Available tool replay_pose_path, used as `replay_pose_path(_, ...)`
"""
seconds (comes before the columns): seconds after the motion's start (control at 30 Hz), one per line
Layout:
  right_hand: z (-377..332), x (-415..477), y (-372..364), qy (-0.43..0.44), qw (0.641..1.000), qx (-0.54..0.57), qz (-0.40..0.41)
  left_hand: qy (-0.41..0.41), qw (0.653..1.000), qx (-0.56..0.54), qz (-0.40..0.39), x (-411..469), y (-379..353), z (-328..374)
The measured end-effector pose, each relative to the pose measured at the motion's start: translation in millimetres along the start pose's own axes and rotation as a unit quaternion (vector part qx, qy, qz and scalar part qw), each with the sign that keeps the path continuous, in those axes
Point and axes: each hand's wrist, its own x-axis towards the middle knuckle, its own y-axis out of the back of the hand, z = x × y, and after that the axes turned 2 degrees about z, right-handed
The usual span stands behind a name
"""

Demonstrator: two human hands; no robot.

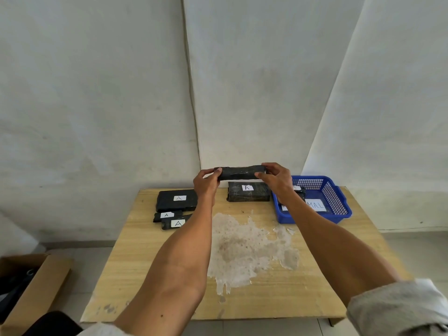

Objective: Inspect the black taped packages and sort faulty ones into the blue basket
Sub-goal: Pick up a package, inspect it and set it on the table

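**One package under inspection, four waiting, one already binned**

Between the two raised hands, a long black taped package (238, 172) is held level above the far edge of the wooden table (145, 275). The left hand (206, 183) pinches its left end with thumb and fingers closed on it, and the right hand (276, 178) clamps the other end in the same way, so both grips are closed on the one package. No label shows on the face turned toward the camera.

Directly below the grip lies a labelled package (248, 194) marked "A", flat on the table. Below and to the left of the left hand sit a larger flat package (177, 200) and, nearer the person, two small packages (167, 215) (175, 224), all three marked "A". Below and to the right of the right hand stands the blue basket (339, 204), which carries a white sign, partly hidden by the forearm, ending in "MAL". At least one dark package (299, 190) already lies inside it, mostly hidden behind the right wrist.

By my reading, sorting is under way but far from complete: one item appears rejected, one is being checked now, and four on the table have no visible verdict. Whether those four have been inspected cannot be told from here.
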Motion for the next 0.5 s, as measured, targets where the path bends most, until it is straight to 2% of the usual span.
replay_pose_path(0.17, -4.7, -4.4, -4.0, -0.036, 0.999, 0.013, 0.027, -0.005, 1.000, 0.002, 0.029, 1.2, -4.2, -0.4)
replay_pose_path(0.27, 1.7, -3.3, -2.8, -0.065, 0.998, -0.013, 0.003, -0.001, 0.999, 0.016, 0.032, 2.9, -3.4, 1.3)
replay_pose_path(0.4, 17.6, 3.1, -5.3, -0.102, 0.994, -0.042, -0.020, -0.018, 1.000, 0.013, -0.003, -2.2, -4.4, 9.3)
replay_pose_path(0.5, 13.0, -5.1, -10.4, -0.120, 0.990, -0.011, -0.076, -0.035, 0.996, 0.013, -0.080, -8.4, -6.5, 15.3)
